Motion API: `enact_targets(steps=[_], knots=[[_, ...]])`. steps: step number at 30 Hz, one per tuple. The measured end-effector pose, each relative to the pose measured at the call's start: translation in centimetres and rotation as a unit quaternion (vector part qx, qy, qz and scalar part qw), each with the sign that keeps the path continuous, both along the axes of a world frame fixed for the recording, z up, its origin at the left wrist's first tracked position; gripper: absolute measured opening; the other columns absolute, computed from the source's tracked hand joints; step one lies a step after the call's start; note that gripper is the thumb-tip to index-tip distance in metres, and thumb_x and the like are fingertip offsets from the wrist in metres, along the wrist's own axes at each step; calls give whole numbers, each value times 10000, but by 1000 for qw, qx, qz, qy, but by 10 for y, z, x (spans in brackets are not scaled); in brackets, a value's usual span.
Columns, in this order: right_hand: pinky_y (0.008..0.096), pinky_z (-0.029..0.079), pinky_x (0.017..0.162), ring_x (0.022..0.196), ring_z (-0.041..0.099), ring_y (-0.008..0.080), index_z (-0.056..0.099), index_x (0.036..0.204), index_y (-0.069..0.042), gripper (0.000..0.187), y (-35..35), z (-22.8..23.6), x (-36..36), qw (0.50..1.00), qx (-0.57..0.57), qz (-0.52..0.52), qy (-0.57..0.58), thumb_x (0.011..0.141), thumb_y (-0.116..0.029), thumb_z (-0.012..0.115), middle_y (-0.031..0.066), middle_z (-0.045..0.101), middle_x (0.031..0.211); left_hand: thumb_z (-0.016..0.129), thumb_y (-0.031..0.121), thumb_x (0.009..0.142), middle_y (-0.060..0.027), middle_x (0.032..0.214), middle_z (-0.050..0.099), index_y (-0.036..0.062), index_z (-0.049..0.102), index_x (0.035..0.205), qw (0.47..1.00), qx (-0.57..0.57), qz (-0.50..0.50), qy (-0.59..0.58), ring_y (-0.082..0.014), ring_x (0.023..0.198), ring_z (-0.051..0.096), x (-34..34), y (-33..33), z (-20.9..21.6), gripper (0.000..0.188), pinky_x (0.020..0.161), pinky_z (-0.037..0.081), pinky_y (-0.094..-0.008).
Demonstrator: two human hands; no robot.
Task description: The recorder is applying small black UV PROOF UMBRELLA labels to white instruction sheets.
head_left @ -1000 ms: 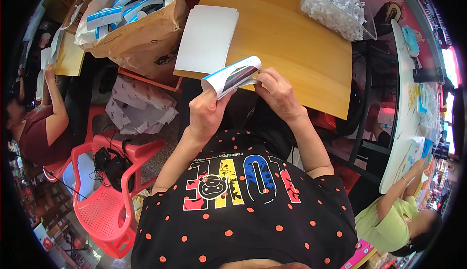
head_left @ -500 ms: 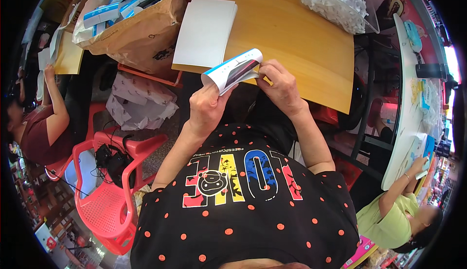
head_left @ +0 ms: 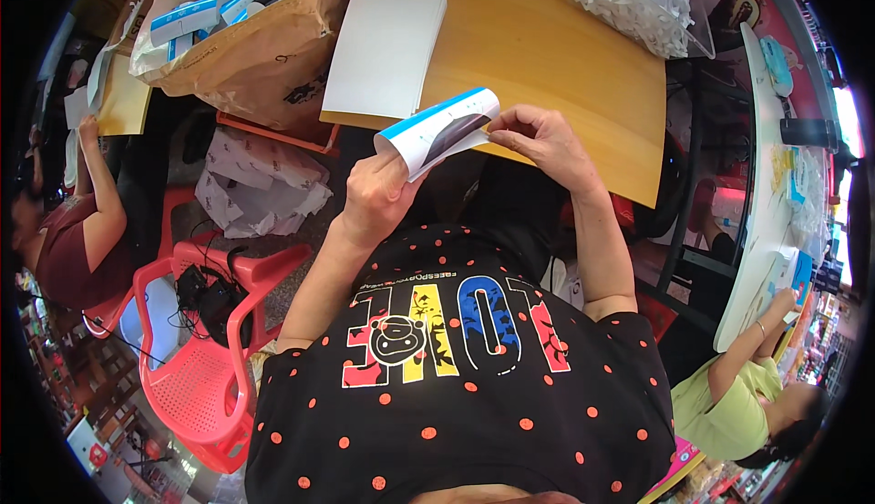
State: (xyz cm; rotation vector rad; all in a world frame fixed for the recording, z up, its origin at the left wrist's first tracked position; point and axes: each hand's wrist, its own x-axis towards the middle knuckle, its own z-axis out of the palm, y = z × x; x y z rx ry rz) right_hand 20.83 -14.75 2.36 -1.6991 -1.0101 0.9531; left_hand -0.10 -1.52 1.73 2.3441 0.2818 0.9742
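A curled sheet of printed paper (head_left: 436,128), white with a blue band and a dark picture, is bent into a loose tube above the table's near edge. My left hand (head_left: 375,196) grips its lower left end, with the fingers partly inside the curl. At the opposite end my right hand (head_left: 547,146) pinches the sheet's free edge between thumb and forefinger. Just beyond the curl lies a stack of white sheets (head_left: 385,53) on the wooden table (head_left: 538,57).
At the left stands a brown paper bag (head_left: 260,71) full of similar curled sheets. A clear box of white paper scraps (head_left: 629,3) sits at the far right. Beside me is a red plastic chair (head_left: 196,385) with black cables. Co-workers sit at both sides, one by a white table (head_left: 752,212).
My right hand has turned and shifted slightly up and right, its fingers straighter along the sheet's edge. The curled sheet and my left hand have moved only a little.
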Motion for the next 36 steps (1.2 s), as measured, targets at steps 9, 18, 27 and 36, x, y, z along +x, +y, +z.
enact_targets(steps=[9,18,27,36], knots=[[259,446,649,703,535,95,661,962,13,219,1,-3,-4,997,-59,54,-3,852,-170,611,27,628,766,752,-20,690,-163,917,684,-25,664,993,999,-2,-39,12,-298,766,685,-7,4,-9,316,638,542,-327],[216,379,569,643,451,39,615,849,5,174,-8,5,-11,998,-36,24,55,892,-161,588,-42,535,711,748,-28,684,-155,874,681,-34,660,968,999,21,-44,9,-291,729,680,-7,8,-14,297,623,540,-329],[204,381,563,627,428,22,642,910,-8,127,-5,16,-22,987,75,-57,-130,810,-53,707,-34,585,781,742,-10,726,-152,944,688,-12,670,986,1000,-16,-11,-16,-289,793,690,5,6,-9,270,663,547,-328],[203,323,498,565,389,18,647,876,3,134,4,6,-30,987,31,-132,-87,796,-64,730,-58,464,621,745,2,731,-155,926,688,-9,671,988,1000,-22,-1,-11,-278,774,691,6,6,-10,268,643,544,-322]])
